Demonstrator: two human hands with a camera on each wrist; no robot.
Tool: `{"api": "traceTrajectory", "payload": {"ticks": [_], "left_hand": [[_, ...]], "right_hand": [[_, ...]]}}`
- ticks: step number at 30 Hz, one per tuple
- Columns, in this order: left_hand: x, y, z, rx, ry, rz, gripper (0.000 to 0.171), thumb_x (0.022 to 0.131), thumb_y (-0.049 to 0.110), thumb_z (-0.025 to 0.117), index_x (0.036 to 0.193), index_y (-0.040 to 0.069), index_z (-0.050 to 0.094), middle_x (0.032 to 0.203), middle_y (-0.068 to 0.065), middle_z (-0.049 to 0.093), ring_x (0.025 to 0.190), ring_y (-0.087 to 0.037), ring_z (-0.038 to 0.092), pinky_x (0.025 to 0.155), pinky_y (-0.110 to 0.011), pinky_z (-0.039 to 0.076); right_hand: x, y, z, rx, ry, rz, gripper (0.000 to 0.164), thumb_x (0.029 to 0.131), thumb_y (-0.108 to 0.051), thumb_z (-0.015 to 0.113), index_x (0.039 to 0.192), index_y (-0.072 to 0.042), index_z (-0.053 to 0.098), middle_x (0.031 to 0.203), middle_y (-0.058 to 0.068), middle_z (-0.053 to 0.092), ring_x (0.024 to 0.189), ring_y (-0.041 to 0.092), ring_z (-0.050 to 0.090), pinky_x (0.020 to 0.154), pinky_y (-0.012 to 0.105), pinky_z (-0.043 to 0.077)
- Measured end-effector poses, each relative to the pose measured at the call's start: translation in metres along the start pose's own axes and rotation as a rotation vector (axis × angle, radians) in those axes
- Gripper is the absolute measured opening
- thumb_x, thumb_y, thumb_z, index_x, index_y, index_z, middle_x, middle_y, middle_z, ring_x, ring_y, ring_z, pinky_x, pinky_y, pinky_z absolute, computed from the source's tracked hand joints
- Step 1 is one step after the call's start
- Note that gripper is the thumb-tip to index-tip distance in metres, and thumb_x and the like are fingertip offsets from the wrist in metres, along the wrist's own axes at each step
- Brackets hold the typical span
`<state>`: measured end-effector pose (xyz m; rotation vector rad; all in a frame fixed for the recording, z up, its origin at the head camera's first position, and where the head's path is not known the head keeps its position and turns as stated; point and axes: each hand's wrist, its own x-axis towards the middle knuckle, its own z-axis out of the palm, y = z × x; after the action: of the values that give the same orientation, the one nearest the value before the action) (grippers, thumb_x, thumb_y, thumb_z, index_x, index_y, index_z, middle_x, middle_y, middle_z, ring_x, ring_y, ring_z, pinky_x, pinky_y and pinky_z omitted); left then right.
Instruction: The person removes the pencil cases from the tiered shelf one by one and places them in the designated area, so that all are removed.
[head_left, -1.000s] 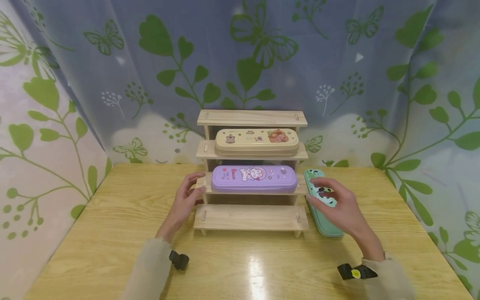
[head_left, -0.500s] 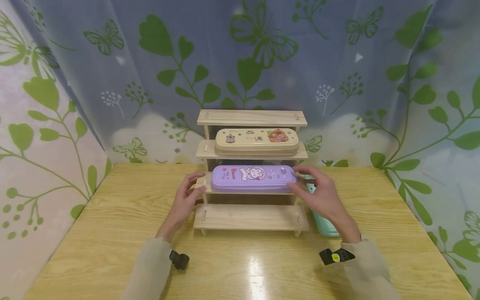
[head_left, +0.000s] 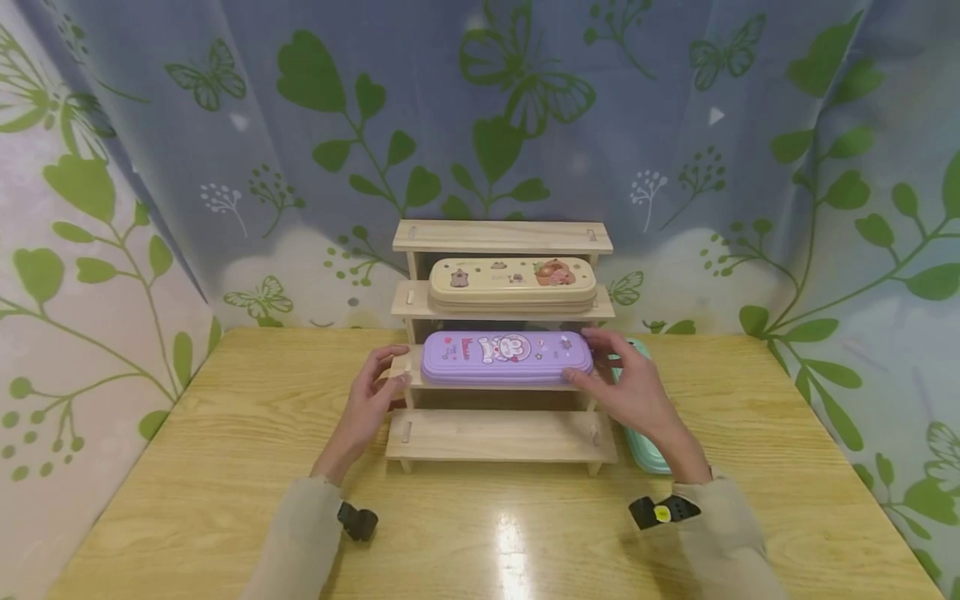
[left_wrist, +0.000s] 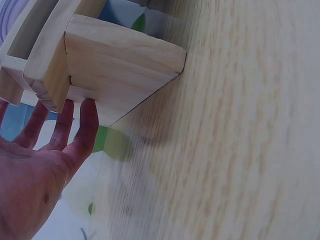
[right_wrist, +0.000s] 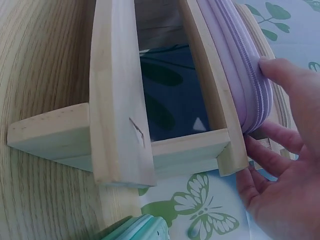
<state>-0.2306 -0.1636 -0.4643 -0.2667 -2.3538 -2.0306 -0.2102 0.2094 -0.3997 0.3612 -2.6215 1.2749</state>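
Note:
A four-tier wooden display rack, with its lowest tier (head_left: 495, 435) nearest me, stands mid-table in the head view. On the second tier up lies a purple zippered pencil case (head_left: 502, 358) with a cartoon rabbit on its lid. My right hand (head_left: 636, 396) pinches the case's right end, thumb at the front and fingers behind. The right wrist view shows the thumb against the purple case's zipper side (right_wrist: 250, 65). My left hand (head_left: 367, 392) grips the left end of that same tier; in the left wrist view its fingers (left_wrist: 82, 125) reach to the rack's side panel.
A cream pencil case (head_left: 495, 287) lies on the tier above the purple one. On the table right of the rack is a mint-green pencil case (head_left: 648, 454), partly hidden by my right hand. A patterned curtain (head_left: 480, 108) hangs close behind the rack.
My right hand has moved left from over the mint-green case to the purple case's right end and taken hold there. The left hand has stayed on the rack.

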Motion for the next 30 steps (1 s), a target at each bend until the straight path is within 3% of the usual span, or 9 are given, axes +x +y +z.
{"api": "traceTrajectory", "payload": {"ticks": [6,15,22,30], "left_hand": [[0.000,0.001,0.000,-0.002,-0.002,0.001,0.041,0.105,0.016,0.053,0.146,0.015,0.047,0.155,-0.016,0.044,0.113,-0.027,0.062,0.088,-0.041,0.059],[-0.001,0.001,0.001,-0.011,0.002,0.006,0.041,0.105,0.015,0.052,0.146,0.014,0.046,0.155,-0.015,0.044,0.112,-0.025,0.062,0.088,-0.041,0.059],[-0.001,0.001,0.001,-0.010,0.006,0.011,0.041,0.105,0.014,0.052,0.146,0.014,0.046,0.155,-0.015,0.043,0.108,-0.022,0.063,0.085,-0.037,0.060],[-0.001,0.000,0.001,-0.022,0.000,0.011,0.042,0.104,0.013,0.053,0.145,0.014,0.046,0.155,-0.015,0.043,0.107,-0.018,0.063,0.085,-0.037,0.059]], "right_hand": [[-0.002,0.001,-0.001,0.050,-0.056,0.008,0.071,0.087,-0.022,0.083,0.147,-0.007,0.050,0.135,0.016,0.058,0.126,0.033,0.054,0.111,0.054,0.046],[-0.007,-0.001,-0.001,0.013,-0.100,0.003,0.074,0.084,-0.023,0.085,0.148,-0.011,0.051,0.132,0.015,0.050,0.124,0.035,0.054,0.108,0.055,0.046],[-0.012,-0.003,0.002,0.097,-0.114,-0.021,0.079,0.076,-0.014,0.090,0.142,-0.009,0.047,0.136,0.013,0.055,0.124,0.031,0.056,0.108,0.052,0.048],[-0.020,0.003,0.003,0.080,-0.069,-0.081,0.082,0.073,-0.011,0.092,0.143,-0.015,0.050,0.133,0.009,0.061,0.113,0.025,0.061,0.097,0.041,0.051]]}}
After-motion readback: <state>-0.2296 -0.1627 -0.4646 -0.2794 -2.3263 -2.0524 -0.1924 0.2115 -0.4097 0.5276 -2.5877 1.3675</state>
